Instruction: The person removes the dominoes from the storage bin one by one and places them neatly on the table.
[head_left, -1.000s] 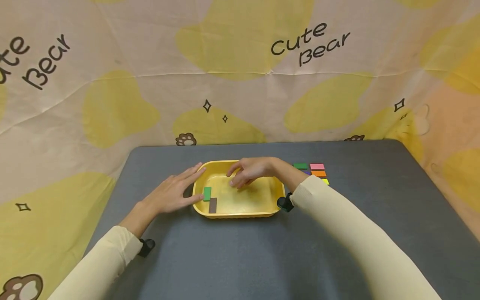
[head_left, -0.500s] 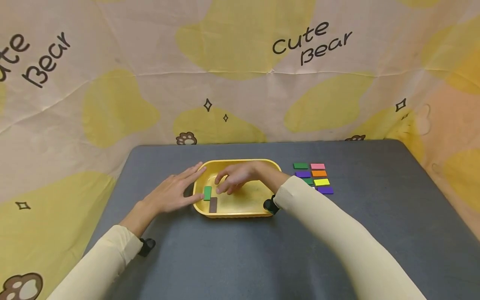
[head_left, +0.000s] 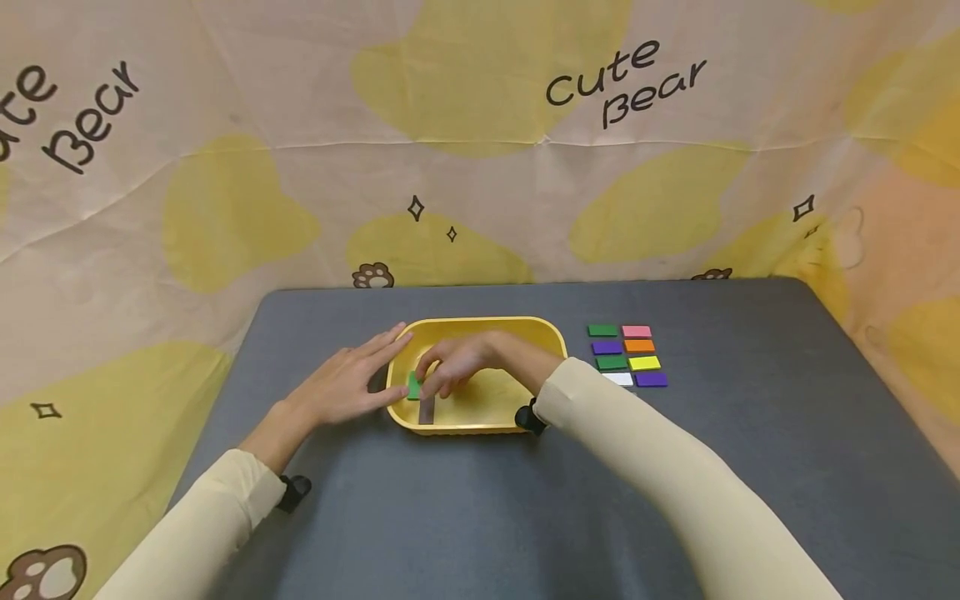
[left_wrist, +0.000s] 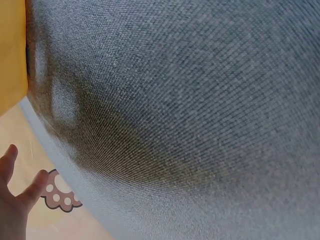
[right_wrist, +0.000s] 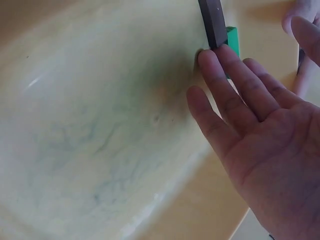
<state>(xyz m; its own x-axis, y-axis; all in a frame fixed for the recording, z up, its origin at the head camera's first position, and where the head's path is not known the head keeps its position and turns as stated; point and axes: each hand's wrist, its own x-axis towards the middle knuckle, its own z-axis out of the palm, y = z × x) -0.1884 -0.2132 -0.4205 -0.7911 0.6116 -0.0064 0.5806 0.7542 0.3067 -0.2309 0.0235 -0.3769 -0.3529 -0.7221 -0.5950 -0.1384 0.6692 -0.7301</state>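
Right hand [head_left: 453,367] has slid left across the yellow tray [head_left: 540,333] since the earlier frames, from mid-tray to the left end where the green block [head_left: 412,386] and brown block [head_left: 427,410] lie on the tray floor. Fingers [right_wrist: 235,85] straight, tips touching the blocks, grip released, nothing pinched yet. Left hand [head_left: 341,383] flat on the bench [head_left: 480,517] against the tray's left rim, also relaxed, steadying it. Judgement: reach done, pickup or nudge of a block in hand. Coloured tiles [head_left: 626,355] sit in rows right of the tray.
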